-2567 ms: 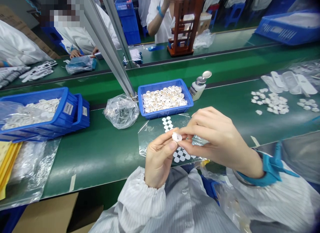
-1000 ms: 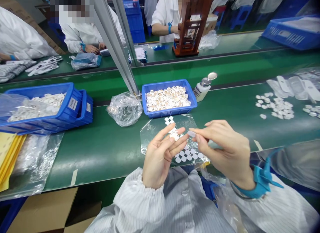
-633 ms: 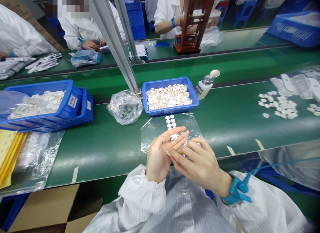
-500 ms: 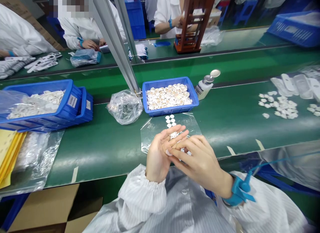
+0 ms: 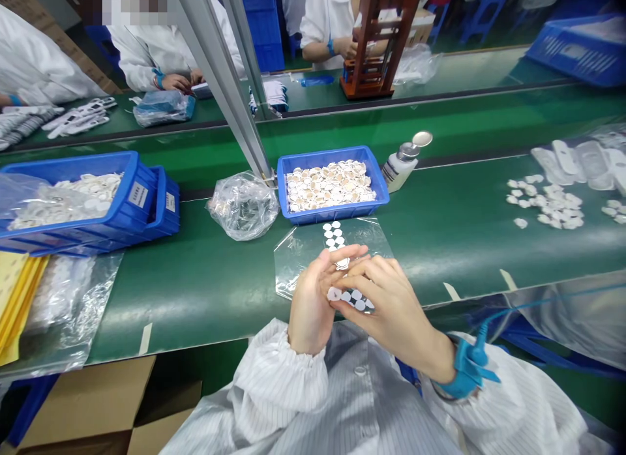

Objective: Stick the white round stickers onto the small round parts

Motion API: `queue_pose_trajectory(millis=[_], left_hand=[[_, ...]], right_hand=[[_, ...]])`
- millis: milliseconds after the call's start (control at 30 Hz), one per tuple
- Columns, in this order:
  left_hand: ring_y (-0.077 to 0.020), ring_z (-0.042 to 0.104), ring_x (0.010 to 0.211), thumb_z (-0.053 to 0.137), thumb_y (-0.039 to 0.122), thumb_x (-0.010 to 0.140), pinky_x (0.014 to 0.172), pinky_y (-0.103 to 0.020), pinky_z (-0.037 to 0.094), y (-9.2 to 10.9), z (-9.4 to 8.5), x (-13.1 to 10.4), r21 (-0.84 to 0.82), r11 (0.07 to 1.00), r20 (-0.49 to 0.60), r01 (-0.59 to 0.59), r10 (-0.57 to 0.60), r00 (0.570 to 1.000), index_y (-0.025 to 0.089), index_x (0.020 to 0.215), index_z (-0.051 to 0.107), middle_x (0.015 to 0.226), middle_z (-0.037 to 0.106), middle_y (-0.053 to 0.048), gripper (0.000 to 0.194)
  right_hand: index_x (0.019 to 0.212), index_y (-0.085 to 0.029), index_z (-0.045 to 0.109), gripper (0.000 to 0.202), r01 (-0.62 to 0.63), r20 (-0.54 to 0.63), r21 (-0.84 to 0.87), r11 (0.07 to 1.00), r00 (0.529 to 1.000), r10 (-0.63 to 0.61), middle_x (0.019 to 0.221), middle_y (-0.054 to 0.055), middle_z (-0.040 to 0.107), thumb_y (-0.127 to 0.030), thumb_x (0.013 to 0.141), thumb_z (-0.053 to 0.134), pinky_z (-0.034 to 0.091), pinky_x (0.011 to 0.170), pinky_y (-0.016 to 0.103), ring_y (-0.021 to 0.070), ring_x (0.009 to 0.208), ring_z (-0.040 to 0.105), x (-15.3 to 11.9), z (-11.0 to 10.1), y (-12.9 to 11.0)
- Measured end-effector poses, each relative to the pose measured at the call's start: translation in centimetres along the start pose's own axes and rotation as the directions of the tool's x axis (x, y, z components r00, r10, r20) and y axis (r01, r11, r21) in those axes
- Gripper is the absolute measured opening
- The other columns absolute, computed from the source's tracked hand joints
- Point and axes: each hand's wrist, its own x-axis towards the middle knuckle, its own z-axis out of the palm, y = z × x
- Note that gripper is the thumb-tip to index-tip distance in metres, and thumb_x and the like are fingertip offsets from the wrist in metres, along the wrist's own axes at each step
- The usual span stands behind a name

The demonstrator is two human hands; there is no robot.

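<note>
My left hand [image 5: 313, 298] is held palm up, its fingers stretched out over a clear plastic sheet [image 5: 288, 263]. My right hand [image 5: 386, 295] pinches a small white disc [image 5: 334, 293] between thumb and fingertips, close against the left palm. White round pieces [image 5: 342, 264] show at the left fingers; whether they rest on the hand or the sheet I cannot tell. Small white discs [image 5: 334, 233] lie in rows on the sheet, and several more [image 5: 359, 304] show beneath my right hand. Behind the sheet sits a blue bin [image 5: 332, 216] full of similar round white pieces.
A pump bottle [image 5: 401, 168] stands right of the bin, a crumpled plastic bag [image 5: 244, 207] left of it. Blue bins [image 5: 73, 236] stand at far left. White parts [image 5: 557, 204] lie in a pile at right. A metal post [image 5: 229, 96] rises behind; co-workers sit across.
My right fingers have shifted slightly, and the white disc in them shows more fully. More discs on the sheet are visible below my right hand. The view has moved a little.
</note>
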Motion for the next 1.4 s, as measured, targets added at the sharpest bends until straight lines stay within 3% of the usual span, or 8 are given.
queue_pose_trajectory(millis=[167,267,400,600,767,900,1000,1400], left_hand=[[-0.0232,0.069,0.101,0.050,0.042,0.093,0.080,-0.029,0.051,0.0,-0.1,0.0,-0.004,1.000,0.013,0.019,-0.019,1.000,0.016,0.097,0.076,0.114,0.074,-0.010,0.038],[-0.0204,0.070,0.091,0.048,0.041,0.094,0.073,-0.027,0.051,0.1,-0.2,0.0,-0.002,0.999,0.030,0.051,-0.051,0.998,0.015,0.095,0.077,0.113,0.075,-0.010,0.039],[-0.0207,0.070,0.094,0.046,0.038,0.094,0.078,-0.027,0.051,0.2,0.0,0.1,-0.040,0.996,0.029,0.075,-0.074,0.997,0.013,0.092,0.077,0.108,0.076,-0.012,0.039],[-0.0164,0.071,0.071,0.048,0.030,0.094,0.071,-0.029,0.054,0.5,0.1,0.0,-0.067,0.996,0.042,0.061,-0.058,0.997,0.019,0.123,0.065,0.095,0.078,-0.008,0.036],[-0.0164,0.072,0.076,0.058,0.020,0.088,0.075,-0.026,0.056,0.9,-0.7,0.3,0.011,0.997,0.174,0.075,-0.076,0.982,0.015,0.110,0.073,0.095,0.078,-0.009,0.027],[-0.0175,0.073,0.079,0.067,0.026,0.087,0.079,-0.029,0.056,1.2,-1.4,0.4,0.086,0.995,0.273,0.051,-0.073,0.959,0.023,0.115,0.072,0.087,0.078,-0.005,0.029],[-0.0211,0.073,0.088,0.071,0.028,0.084,0.081,-0.032,0.057,1.2,-1.7,0.3,0.103,0.994,0.313,0.023,-0.055,0.948,0.027,0.115,0.072,0.097,0.078,-0.005,0.032],[-0.0225,0.074,0.094,0.076,0.025,0.079,0.079,-0.027,0.058,1.1,-1.4,-0.1,0.149,0.984,0.215,-0.096,0.062,0.975,0.024,0.107,0.076,0.105,0.078,-0.007,0.029]], right_hand=[[0.094,-0.022,0.063,0.009,0.107,-0.159,0.013,0.994,0.982,-0.104,0.095,0.003,0.069,-0.023,0.086,0.068,0.042,0.075,0.034,0.0180,0.089,0.059,0.2,-1.7,0.3],[0.096,-0.021,0.063,0.012,0.197,-0.142,-0.048,0.979,0.969,-0.202,0.103,0.004,0.071,-0.020,0.086,0.069,0.045,0.082,0.037,0.0201,0.098,0.061,0.1,-2.0,0.8],[0.098,-0.020,0.062,0.012,0.246,-0.123,-0.146,0.958,0.957,-0.264,0.096,0.001,0.075,-0.018,0.087,0.066,0.046,0.087,0.036,0.0179,0.095,0.065,-0.1,-1.1,1.3],[0.098,-0.022,0.063,0.011,0.194,-0.150,-0.065,0.979,0.968,-0.202,0.098,0.000,0.076,-0.018,0.087,0.065,0.046,0.087,0.036,0.0172,0.096,0.067,0.1,-1.2,1.1],[0.095,-0.024,0.064,0.011,0.071,-0.145,0.179,0.981,0.988,-0.045,0.098,0.001,0.074,-0.021,0.085,0.069,0.048,0.086,0.037,0.0194,0.097,0.068,0.3,-2.7,1.0],[0.096,-0.024,0.065,0.014,0.029,-0.126,0.338,0.941,0.992,0.014,0.097,0.003,0.074,-0.021,0.083,0.070,0.051,0.085,0.040,0.0226,0.098,0.068,0.3,-3.9,0.8],[0.096,-0.024,0.065,0.015,0.008,-0.110,0.417,0.909,0.993,0.042,0.095,0.003,0.074,-0.019,0.084,0.070,0.052,0.085,0.040,0.0225,0.098,0.068,0.5,-4.4,0.5],[0.100,-0.024,0.065,0.018,0.006,-0.074,0.398,0.917,0.997,0.025,0.101,0.004,0.074,-0.019,0.084,0.071,0.057,0.084,0.039,0.0220,0.102,0.067,0.9,-4.7,-0.6]])
